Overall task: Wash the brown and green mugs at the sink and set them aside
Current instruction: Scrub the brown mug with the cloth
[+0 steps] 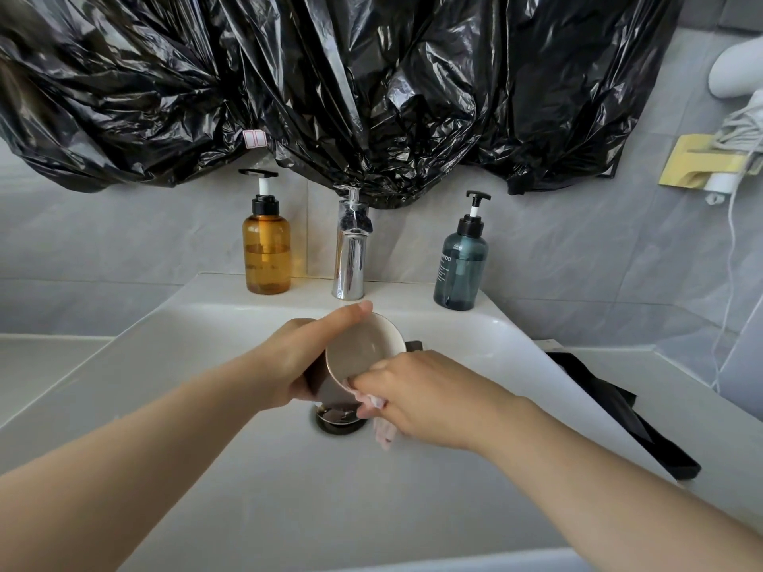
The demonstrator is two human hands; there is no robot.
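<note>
Your left hand (297, 357) grips the brown mug (363, 349) around its dark outer wall, thumb laid along the rim, and holds it tilted with its cream inside facing you. The mug hangs over the basin of the white sink (198, 365), just above the dark drain (340, 419). Your right hand (429, 394) pinches a pale pink cloth (382, 429) against the mug's lower rim, fingers curled round the fabric.

On the sink's back ledge a chrome faucet (351, 249) stands in the middle, with an amber pump bottle (266, 249) to its left and a teal pump bottle (460, 262) to its right. Crumpled black plastic sheeting (330, 84) hangs across the wall above them, over grey tiles (124, 241). A white counter (41, 361) runs on both sides of the sink; a flat black object (611, 410) lies on its right part, against the sink's edge. A white appliance (735, 72) with a cord is fixed on the right wall.
</note>
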